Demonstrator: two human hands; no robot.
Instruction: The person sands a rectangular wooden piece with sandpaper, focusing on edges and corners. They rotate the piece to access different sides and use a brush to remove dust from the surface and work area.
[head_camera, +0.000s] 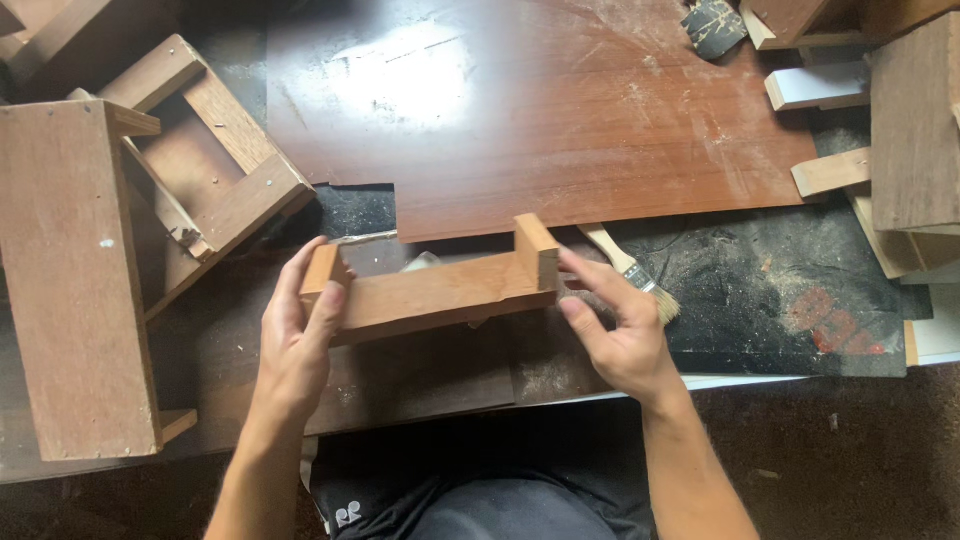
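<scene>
We gripped the U-shaped wooden bracket (440, 290) with left hand (300, 335), right hand (620, 330) loose at its other end beside the paintbrush (635, 275).

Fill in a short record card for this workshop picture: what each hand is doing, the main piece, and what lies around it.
Left hand: grips the left end of the U-shaped wooden piece
Right hand: fingers at its right end
Brush: lies behind the right hand
Board: reddish, dusty, beyond the piece
Wooden stool frame: at the left
</scene>
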